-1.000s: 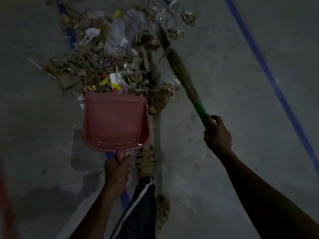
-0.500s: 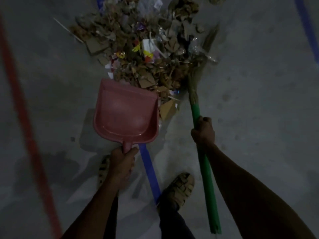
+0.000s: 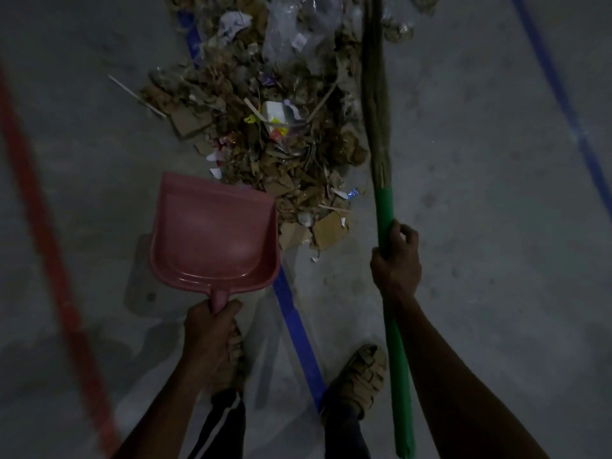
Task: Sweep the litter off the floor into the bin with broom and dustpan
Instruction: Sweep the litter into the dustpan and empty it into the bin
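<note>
Concrete floor (image 3: 480, 226), litter (image 3: 275, 134), empty dustpan (image 3: 212, 233)

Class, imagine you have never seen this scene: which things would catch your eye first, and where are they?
First, the heap of litter spread over the grey floor at top centre. Next, the empty pink dustpan, gripped by the left hand, its lip at the heap's near edge. To the right, the right hand grips the green-handled broom.

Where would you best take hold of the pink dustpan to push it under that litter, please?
By its short stem handle at the near edge, from behind, as the left hand grips the dustpan now. Its open lip faces the litter pile, so probably keep clear of that side.
</note>
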